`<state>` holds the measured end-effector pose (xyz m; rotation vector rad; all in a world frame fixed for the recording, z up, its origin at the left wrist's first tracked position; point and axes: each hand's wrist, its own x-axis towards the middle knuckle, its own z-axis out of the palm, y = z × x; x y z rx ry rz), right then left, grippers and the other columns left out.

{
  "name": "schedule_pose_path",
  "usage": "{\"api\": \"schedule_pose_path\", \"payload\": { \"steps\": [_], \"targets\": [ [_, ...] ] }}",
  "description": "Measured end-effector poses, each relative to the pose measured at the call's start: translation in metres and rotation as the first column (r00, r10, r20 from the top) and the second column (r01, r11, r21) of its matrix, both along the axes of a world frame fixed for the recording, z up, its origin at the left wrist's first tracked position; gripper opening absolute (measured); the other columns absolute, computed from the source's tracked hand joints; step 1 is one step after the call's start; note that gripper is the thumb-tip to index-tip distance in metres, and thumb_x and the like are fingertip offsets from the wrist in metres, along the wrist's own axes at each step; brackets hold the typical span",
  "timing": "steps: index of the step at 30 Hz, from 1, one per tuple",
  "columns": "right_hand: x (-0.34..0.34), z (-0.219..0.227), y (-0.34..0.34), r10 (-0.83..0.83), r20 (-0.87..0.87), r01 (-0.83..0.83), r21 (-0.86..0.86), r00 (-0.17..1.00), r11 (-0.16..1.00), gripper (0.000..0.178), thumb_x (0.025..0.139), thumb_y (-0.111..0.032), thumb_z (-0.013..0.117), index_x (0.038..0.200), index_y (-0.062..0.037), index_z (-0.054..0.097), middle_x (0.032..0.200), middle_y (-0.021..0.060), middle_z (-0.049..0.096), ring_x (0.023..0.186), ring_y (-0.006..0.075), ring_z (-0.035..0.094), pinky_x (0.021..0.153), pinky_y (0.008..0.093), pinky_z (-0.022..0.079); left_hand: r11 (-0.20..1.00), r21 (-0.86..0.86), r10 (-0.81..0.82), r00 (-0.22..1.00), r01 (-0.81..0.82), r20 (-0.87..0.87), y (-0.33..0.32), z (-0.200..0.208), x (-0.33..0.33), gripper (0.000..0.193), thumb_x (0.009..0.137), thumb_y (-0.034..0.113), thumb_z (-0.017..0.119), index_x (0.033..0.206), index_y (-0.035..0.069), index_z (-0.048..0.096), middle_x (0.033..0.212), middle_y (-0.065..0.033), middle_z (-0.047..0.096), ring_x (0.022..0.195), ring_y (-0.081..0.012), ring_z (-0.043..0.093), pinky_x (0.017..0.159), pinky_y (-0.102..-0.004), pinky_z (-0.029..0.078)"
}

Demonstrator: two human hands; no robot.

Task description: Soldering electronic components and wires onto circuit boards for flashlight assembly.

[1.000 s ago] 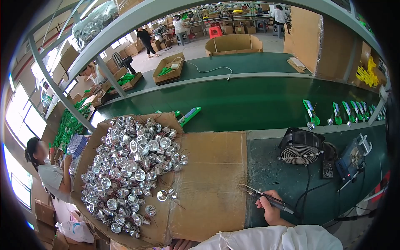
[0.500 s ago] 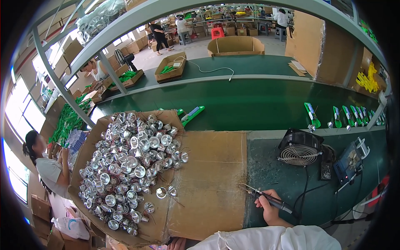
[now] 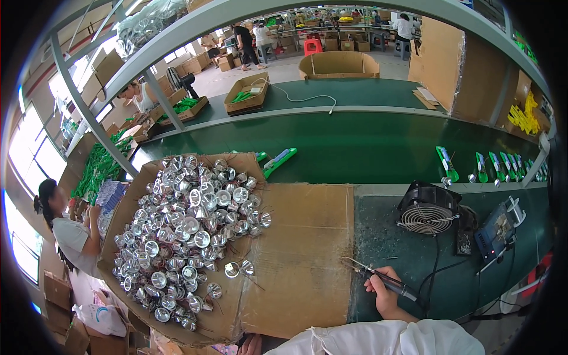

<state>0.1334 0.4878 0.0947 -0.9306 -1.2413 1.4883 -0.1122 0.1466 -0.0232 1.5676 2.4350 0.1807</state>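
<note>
My right hand (image 3: 384,294) is closed around the dark handle of a soldering iron (image 3: 391,283). Its thin bent metal tip points left, over the right edge of a flat cardboard sheet (image 3: 299,254). Only a small part of my left hand (image 3: 251,344) shows, at the bottom rim by the cardboard's near edge; what its fingers do is hidden. Left of the sheet, an open cardboard box (image 3: 241,302) holds a large heap of shiny silver reflector cups (image 3: 189,225) with thin wires. A few cups (image 3: 232,270) lie apart from the heap, on the box's right side.
A black fan with a wire grille (image 3: 427,218) and a blue soldering station (image 3: 497,231) stand right on the green bench. Behind runs a green conveyor belt (image 3: 367,148) with several green-and-blue lamp housings (image 3: 447,164). A metal frame post (image 3: 89,112) rises left; a co-worker (image 3: 74,231) sits there.
The whole view has shifted slightly. My right hand keeps the soldering iron in nearly the same place, and my left hand stays at the bottom rim. People walking far back have moved.
</note>
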Motion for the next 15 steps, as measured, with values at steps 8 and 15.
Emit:
{"api": "schedule_pose_path", "payload": {
  "steps": [8, 15],
  "targets": [
    [0.001, 0.001, 0.0, -0.006, -0.025, 0.006, 0.006, 1.0, 1.0, 0.02, 0.084, -0.016, 0.057, 0.087, 0.0009, 0.048, 0.069, 0.01, 0.058, 0.056, 0.0108, 0.053, 0.054, 0.0232, 0.045, 0.723, 0.339, 0.276, 0.701, -0.603, 0.658, 0.015, -0.002, 0.01, 0.017, 0.082, 0.011, 0.058, 0.099, 0.006, 0.061, 0.102, -0.0159, 0.054, 0.094, -0.0282, 0.052, 0.079, -0.0339, 0.045],
    [0.004, 0.005, -0.001, 0.004, -0.022, -0.004, 0.009, 1.0, 1.0, 0.018, 0.084, -0.015, 0.056, 0.088, 0.0011, 0.048, 0.068, 0.0092, 0.058, 0.057, 0.0106, 0.054, 0.054, 0.0229, 0.045, 0.877, 0.303, 0.251, 0.893, -0.374, 0.374, 0.021, 0.019, 0.0, 0.015, 0.081, 0.019, 0.062, 0.091, 0.007, 0.059, 0.089, -0.0149, 0.06, 0.086, -0.0284, 0.057, 0.073, -0.0353, 0.045]
  ]
}}
